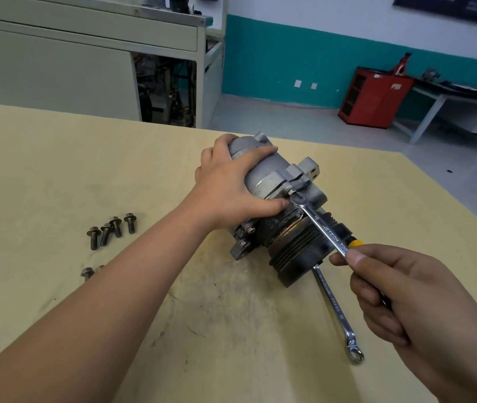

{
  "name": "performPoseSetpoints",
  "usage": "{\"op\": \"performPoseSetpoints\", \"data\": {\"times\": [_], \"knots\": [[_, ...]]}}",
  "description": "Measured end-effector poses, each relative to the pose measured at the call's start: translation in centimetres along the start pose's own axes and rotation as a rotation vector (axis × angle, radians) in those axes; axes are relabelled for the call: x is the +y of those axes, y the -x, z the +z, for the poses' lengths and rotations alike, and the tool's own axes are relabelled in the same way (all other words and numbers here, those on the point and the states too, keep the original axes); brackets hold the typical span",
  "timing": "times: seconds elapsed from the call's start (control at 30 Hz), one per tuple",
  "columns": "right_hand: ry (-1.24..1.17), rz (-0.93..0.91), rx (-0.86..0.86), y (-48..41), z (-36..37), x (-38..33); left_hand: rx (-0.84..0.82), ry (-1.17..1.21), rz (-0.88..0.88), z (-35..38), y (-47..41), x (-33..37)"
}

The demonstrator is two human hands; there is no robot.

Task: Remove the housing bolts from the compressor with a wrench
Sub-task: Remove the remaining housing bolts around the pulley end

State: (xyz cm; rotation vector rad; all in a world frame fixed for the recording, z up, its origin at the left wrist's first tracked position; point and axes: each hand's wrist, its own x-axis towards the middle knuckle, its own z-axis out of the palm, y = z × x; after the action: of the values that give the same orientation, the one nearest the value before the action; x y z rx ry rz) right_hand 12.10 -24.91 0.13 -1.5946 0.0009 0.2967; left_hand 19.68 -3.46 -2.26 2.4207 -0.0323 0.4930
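Observation:
A grey metal compressor (263, 170) with a black ribbed pulley (298, 254) lies on its side on the tan table (57, 170). My left hand (231, 184) grips its housing from above, fingers curled over the top and thumb against the side. My right hand (400, 298) pinches the shaft of a chrome wrench (321, 225). The wrench's open end sits on a bolt (290, 192) at the housing flange. Two more bolt heads (246, 235) show on the lower flange.
Several loose bolts (112, 231) lie on the table to the left, with two more (89, 271) partly behind my left forearm. A second chrome wrench (336, 312) lies by the pulley. A yellow-and-black handle (353, 242) shows behind it. The table's far edge runs just behind the compressor.

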Motion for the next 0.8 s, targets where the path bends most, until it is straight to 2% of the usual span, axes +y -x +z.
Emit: {"op": "performPoseSetpoints", "data": {"times": [0.23,0.8], "knots": [[-0.017,-0.02,0.008,0.04,0.11,0.55,0.067,0.008,-0.006,0.51,0.24,-0.05],[0.255,-0.187,0.037,-0.69,-0.4,0.26,0.073,0.03,0.0,0.58,0.3,-0.09]]}}
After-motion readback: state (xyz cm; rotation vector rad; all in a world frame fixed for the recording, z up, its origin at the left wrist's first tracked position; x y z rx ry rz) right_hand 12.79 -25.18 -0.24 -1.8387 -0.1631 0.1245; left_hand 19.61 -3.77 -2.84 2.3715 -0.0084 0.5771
